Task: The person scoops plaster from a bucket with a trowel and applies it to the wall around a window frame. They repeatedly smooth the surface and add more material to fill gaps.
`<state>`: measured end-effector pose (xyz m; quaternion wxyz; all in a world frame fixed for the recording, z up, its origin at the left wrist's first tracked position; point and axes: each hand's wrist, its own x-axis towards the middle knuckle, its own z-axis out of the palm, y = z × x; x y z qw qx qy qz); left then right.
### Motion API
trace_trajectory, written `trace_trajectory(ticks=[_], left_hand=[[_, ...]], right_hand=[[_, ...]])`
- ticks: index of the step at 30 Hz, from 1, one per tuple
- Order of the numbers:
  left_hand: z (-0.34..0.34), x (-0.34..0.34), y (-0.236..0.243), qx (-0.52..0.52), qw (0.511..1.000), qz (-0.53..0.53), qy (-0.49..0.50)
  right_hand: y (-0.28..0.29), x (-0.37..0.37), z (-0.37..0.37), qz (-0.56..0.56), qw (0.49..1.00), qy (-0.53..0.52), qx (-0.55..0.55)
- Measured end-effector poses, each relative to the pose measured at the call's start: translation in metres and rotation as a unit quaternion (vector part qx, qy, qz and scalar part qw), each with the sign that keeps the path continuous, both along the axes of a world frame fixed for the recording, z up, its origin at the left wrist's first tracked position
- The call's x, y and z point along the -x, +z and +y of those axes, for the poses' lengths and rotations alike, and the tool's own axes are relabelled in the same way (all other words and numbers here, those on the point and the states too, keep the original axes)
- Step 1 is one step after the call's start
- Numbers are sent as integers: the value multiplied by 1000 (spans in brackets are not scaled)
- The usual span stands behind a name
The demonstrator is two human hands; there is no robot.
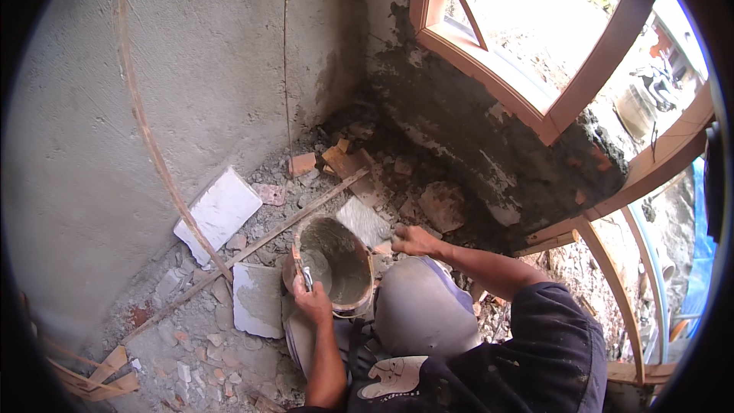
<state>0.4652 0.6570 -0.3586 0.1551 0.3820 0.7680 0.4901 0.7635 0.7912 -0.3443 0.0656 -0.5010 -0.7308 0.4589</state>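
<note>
The left hand (313, 302) closes on the rim of a bucket (353, 260); the right hand (417, 241) curls beside a pale slab (362, 219), grip unclear.

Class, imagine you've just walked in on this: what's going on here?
The person's left hand is at the near left side of a bucket, with a small silvery item at its fingers, too small to identify. Grey, cement-like material coats the bucket's inside. The right hand reaches forward, close to a pale grey slab-like piece; whether it grips anything is unclear. Rubble covers the floor, and a wooden strip lies across it beyond the bucket.
</note>
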Motion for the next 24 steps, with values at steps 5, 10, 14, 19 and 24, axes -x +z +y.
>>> trace_trajectory(ticks=[5,10,14,19,24], left_hand=[[11,-5,22,-4,998,-34,-58],[31,-11,34,-90,990,0,-105],[53,-8,49,-66,980,-119,-145],[61,-26,66,-59,956,-182,-224],[65,-25,74,-88,962,-166,-196]], right_hand=[[5,0,-36,27,988,131,82],[22,13,-35,-90,990,96,-46],[41,38,-9,-64,984,136,-98],[49,85,-13,-136,976,79,-148],[61,81,-20,-260,905,326,-85]])
